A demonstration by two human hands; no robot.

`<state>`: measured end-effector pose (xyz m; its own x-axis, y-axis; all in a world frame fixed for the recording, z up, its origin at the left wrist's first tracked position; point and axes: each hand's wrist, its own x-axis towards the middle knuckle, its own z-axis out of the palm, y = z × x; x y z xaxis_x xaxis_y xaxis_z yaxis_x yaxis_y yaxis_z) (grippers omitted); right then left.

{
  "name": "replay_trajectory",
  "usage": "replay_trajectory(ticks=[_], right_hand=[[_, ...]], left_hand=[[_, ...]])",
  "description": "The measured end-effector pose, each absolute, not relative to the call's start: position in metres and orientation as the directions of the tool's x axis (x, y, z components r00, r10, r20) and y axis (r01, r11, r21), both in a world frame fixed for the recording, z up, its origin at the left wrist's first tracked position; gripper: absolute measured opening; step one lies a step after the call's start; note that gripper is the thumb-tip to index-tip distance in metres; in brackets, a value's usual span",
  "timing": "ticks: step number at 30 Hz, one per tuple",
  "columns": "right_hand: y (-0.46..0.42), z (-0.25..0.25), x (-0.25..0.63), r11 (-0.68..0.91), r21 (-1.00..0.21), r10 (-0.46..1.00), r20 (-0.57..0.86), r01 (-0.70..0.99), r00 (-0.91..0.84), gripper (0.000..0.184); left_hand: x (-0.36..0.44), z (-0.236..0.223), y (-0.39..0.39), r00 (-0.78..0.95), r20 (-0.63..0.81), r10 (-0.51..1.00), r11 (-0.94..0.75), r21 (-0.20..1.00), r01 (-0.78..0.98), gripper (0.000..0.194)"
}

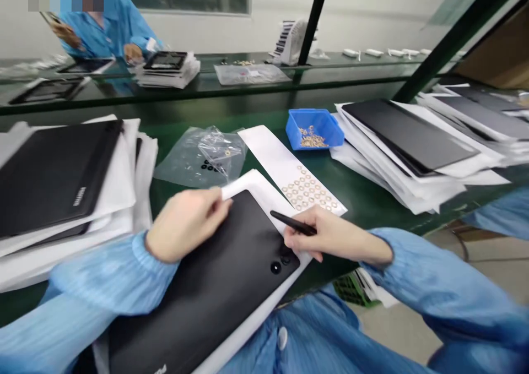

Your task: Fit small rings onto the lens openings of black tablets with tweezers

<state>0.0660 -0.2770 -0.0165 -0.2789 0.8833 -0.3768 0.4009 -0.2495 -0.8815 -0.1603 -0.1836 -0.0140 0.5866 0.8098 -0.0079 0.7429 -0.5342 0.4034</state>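
A black tablet back [215, 286] with a round camera lens near its right corner lies on a white sheet [264, 184] in front of me. My left hand [188, 222] rests over its upper left edge with the fingers curled together; what they hold, if anything, is hidden. In my right hand [312, 233] is a black pen-like tool [293, 222], held over the lens end of the tablet. Its lower tip is covered by my fingers. Just beyond that hand lies a white strip [276, 153] bearing rows of small gold-coloured rings [308, 187].
A blue bin [316, 129] holds small gold-coloured parts. Beside it lies a clear plastic bag [202, 156] with black rings. Tablets interleaved with white sheets are stacked left [58, 181] and right [409, 137]. Across a green ledge [231, 90], a co-worker in blue [111, 24] sits.
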Motion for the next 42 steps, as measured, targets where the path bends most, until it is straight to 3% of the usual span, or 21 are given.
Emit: replay_trajectory(ticks=[3,6,14,25,34,38,42], right_hand=[[-0.304,-0.028,0.065,-0.273,-0.854,0.907,-0.382,0.442,-0.177,0.014],[-0.311,-0.035,0.063,-0.253,-0.855,0.928,-0.347,0.453,-0.135,0.015],[-0.309,-0.032,0.056,-0.322,-0.830,0.915,-0.396,0.456,-0.075,0.013],[-0.304,-0.025,0.051,-0.287,-0.755,0.922,-0.385,0.590,-0.045,0.021],[-0.306,-0.031,0.054,-0.295,-0.822,0.915,-0.390,0.488,-0.103,0.026],[-0.305,-0.032,0.059,-0.274,-0.824,0.949,-0.316,0.495,0.001,0.026],[-0.299,-0.037,0.070,-0.158,-0.737,0.986,-0.081,0.657,0.147,0.015]], left_hand=[[-0.150,-0.027,-0.208,0.909,0.112,0.402,-0.880,0.320,0.350,0.033],[-0.146,-0.040,-0.215,0.942,0.194,0.275,-0.947,0.223,0.230,0.038],[-0.146,-0.044,-0.211,0.931,0.257,0.258,-0.962,0.161,0.222,0.042],[-0.144,-0.048,-0.211,0.933,0.166,0.319,-0.936,0.211,0.283,0.034],[-0.144,-0.046,-0.211,0.931,0.182,0.315,-0.939,0.201,0.278,0.035],[-0.151,-0.046,-0.198,0.799,0.354,0.485,-0.872,0.138,0.469,0.028],[-0.159,-0.053,-0.180,0.651,0.399,0.645,-0.725,0.052,0.687,0.024]])
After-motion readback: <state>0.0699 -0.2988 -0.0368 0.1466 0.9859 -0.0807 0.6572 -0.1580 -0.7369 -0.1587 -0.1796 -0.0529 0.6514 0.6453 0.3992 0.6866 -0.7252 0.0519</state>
